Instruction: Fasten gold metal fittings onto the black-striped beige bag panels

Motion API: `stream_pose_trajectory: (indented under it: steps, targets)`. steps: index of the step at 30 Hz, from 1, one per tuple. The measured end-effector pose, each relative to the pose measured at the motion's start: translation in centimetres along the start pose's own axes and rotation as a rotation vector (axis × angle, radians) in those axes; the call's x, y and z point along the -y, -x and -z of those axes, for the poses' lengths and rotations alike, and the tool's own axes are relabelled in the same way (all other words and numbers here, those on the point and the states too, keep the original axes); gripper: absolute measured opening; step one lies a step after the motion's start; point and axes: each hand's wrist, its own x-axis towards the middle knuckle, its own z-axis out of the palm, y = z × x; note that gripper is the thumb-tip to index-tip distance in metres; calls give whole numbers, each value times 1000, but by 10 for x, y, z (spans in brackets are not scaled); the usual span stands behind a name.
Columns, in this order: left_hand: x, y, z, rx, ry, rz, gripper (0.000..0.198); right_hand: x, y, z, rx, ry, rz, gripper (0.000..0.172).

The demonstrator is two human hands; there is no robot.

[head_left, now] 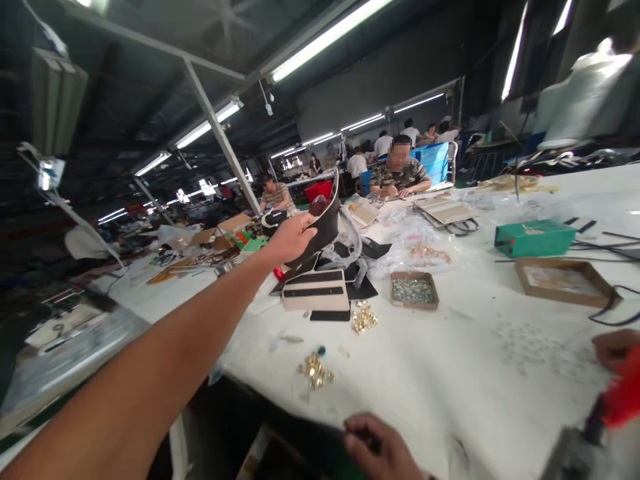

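Evidently, the left hand (pixel 291 235) is holding a dark, curved, leather-like panel (pixel 326 227), thumb and fingers pinching narrowly at its near edge. The panel is hanging tilted above a pile of flat black pieces (pixel 364 292), beyond a cream rectangular panel (pixel 315 303) bearing two black strips. Judging by its thinness and bend, it is probably weighing little, flexing springily rather than drooping like cloth, and creasing more readily than breaking; its smooth face may be slipping a little under dry fingers. The edge is offering the surest hold, with thumb and fingers on opposite faces. The right hand (pixel 376 441) is curling half-closed by the table's near edge; whether it is gripping anything, I cannot tell.

The white-covered table (pixel 450 373) is carrying two heaps of small gold-coloured metal pieces (pixel 364 319), a shallow brown cardboard tray (pixel 413 307) of silvery bits, crumpled clear plastic (pixel 400 250) and a green rectangular box (pixel 535 239). At the right, a co-worker's hand (pixel 614 347) is showing near a blurred red object (pixel 623 390). Across the table, a person in a camouflage-patterned shirt (pixel 393 177) is sitting; long tube lights (pixel 327 43) are shining overhead.
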Motion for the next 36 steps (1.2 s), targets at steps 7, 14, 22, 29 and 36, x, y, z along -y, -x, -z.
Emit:
stream_pose_trajectory:
  steps: [7, 14, 22, 29, 36]
  targets:
    - [-80, 265, -20, -183, 748, 300, 23, 37, 67, 27, -315, -645, 6, 70]
    - [-150, 455, -95, 18, 1401, 565, 40, 59, 117, 41, -210, -380, -94, 53]
    - [-149, 475, -134, -45, 1972, 863, 53, 39, 119, 19, 50, -23, -229, 51]
    - [-134, 474, -164, -194, 1913, 1132, 65, 17, 0, -5, -56, 566, -17, 43]
    - [-111, 481, -184, -296, 1797, 1362, 71, -27, -92, -37, -1, 799, -21, 32]
